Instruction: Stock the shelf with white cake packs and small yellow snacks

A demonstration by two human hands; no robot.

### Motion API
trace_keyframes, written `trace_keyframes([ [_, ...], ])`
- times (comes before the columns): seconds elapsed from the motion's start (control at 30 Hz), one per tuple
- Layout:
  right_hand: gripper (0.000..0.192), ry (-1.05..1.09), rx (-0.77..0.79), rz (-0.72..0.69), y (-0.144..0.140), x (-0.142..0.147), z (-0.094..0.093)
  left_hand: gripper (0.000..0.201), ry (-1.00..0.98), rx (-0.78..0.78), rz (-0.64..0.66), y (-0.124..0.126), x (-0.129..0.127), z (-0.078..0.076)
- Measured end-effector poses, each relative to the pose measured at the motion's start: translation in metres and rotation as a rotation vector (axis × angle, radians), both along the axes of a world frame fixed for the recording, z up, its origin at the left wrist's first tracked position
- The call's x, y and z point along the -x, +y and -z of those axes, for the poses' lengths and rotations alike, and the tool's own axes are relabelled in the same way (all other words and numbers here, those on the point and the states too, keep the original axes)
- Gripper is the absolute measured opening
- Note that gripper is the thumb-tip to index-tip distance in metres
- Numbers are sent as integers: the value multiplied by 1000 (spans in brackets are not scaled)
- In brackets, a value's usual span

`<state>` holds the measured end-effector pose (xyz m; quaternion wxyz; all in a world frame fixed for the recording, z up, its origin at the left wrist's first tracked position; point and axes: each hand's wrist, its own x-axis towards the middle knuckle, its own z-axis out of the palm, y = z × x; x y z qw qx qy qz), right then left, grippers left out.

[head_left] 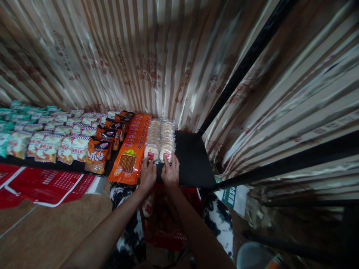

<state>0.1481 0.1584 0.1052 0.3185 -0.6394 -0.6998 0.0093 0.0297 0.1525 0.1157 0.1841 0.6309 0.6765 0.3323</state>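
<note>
Far left of the shelf (193,164): teal packs (17,112), count not legible; next right, several rows of pale snack bags (49,147) with red-and-blue tops, four across at the front edge, depth uncertain; then orange-and-black bags (97,157), one row running back, about five visible; then orange flat packs (127,162), one overlapped stack running back, too tight to count.

Right of the orange stack: two rows of clear-wrapped round cakes (159,144), side by side, red labels at the front, perhaps seven or eight deep each; the rest of the shelf to their right was bare black board.

Left hand (147,175) lay at the front of the left cake row, fingers bent and pressing the front pack; right hand (170,172) likewise at the right row, fingers on its label; neither hand closed round a pack, both flat-pushing; grip under the palms hidden.

Judgement: squaring goes best with even pressure from both hands, fronts level with the shelf edge, labels facing out; avoid crushing the soft cakes.

Below the shelf: red basket (168,231), one; a cake pack (147,209) in it, one seen.
</note>
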Motion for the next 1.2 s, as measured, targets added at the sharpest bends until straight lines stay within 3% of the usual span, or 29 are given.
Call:
trace_keyframes([
  [0.27, 59, 15, 8, 5, 0, 1, 1, 42, 82, -61, 24, 4, 1, -6],
  [0.83, 64, -96, 157, 26, 0, 2, -5, 43, 48, -57, 51, 5, 3, -2],
  [1.03, 57, 62, 56, -29, 1, -4, -3, 39, 44, -69, 31, -2, 0, -2],
  [1.2, 47, 347, 50, 12, 9, -15, 1, 42, 58, -191, -58, -2, -8, -3],
])
